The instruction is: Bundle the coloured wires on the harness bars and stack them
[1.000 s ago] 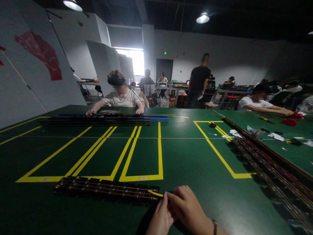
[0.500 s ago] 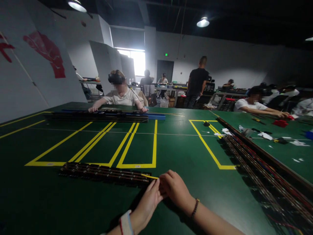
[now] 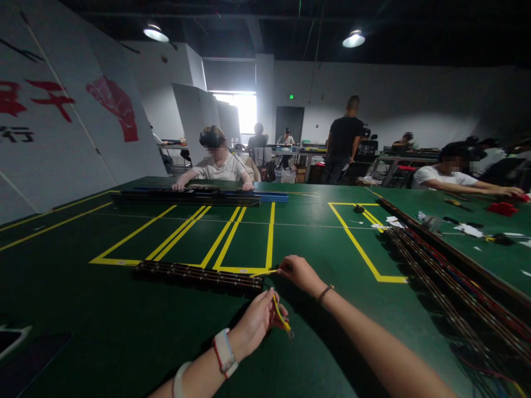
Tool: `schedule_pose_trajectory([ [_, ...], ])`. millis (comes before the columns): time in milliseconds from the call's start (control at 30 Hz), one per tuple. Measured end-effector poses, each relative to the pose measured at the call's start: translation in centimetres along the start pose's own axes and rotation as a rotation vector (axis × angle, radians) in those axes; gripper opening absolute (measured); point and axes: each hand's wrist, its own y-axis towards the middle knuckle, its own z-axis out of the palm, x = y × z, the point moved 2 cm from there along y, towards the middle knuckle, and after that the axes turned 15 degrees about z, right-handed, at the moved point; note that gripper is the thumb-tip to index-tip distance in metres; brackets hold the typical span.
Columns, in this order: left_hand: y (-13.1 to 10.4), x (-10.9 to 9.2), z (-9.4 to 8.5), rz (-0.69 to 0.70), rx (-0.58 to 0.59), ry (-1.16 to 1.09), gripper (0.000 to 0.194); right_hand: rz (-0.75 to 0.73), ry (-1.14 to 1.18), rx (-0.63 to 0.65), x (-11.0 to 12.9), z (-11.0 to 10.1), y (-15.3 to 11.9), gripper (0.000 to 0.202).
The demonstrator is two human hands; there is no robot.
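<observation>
My left hand (image 3: 254, 323) is closed on a bent yellow wire (image 3: 280, 314), whose end with a small fitting hangs past my fingers toward the lower right. Farther forward, my right hand (image 3: 302, 277) pinches a second stretch of yellow wire (image 3: 262, 273). That stretch runs left over the right end of a long dark strip assembly (image 3: 199, 278) with several metal rods. I cannot tell whether the two yellow stretches are one wire. The strip lies on the green table (image 3: 174, 326), just left of and beyond my left hand.
Yellow tape (image 3: 269, 237) marks rectangles on the table. On the right lie long bundles of rods and wires (image 3: 440, 282), with scraps of white paper (image 3: 467, 229) beyond. Across the table a person (image 3: 222, 163) handles long dark and blue rails (image 3: 274, 197). Another person (image 3: 450, 174) works at the right.
My hands were together at the strip's right end; now they are apart. The right hand has moved forward with yellow wire, and the left shows a bent wire end. The view has turned left.
</observation>
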Motion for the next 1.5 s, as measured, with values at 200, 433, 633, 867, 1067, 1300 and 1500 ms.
schedule_pose_trajectory([
  [200, -0.5, -0.7, -0.2, -0.048, -0.125, -0.013, 0.017, -0.029, -0.052, -0.115, -0.9, 1.9, 0.6, 0.017],
  [433, -0.5, -2.4, -0.9, -0.051, -0.046, 0.177, 0.025, -0.081, -0.014, -0.156, -2.3, 0.9, -2.9, 0.022],
  [633, 0.2, -4.3, -1.9, 0.12, 0.21, 0.846, 0.04, -0.049, 0.025, -0.162, -3.2, 0.4, -5.2, 0.022],
  [867, -0.2, -2.6, -2.3, 0.511, 0.132, 0.887, 0.025, -0.07, 0.034, -0.159, -1.4, 0.5, -5.2, 0.022],
  [1067, -1.0, -2.9, -1.4, 0.63, 0.244, 1.186, 0.032, -0.067, 0.054, -0.038, 0.8, 1.5, -4.4, 0.045],
  [1300, -0.7, -1.9, -0.8, 0.314, 0.312, 0.754, 0.043, -0.002, -0.034, 0.16, 1.3, 1.8, -2.3, 0.058],
  [1500, 0.4, -1.2, -1.6, 0.053, 0.347, 0.227, 0.031, -0.013, 0.011, 0.36, 1.0, 0.3, -1.2, 0.025],
])
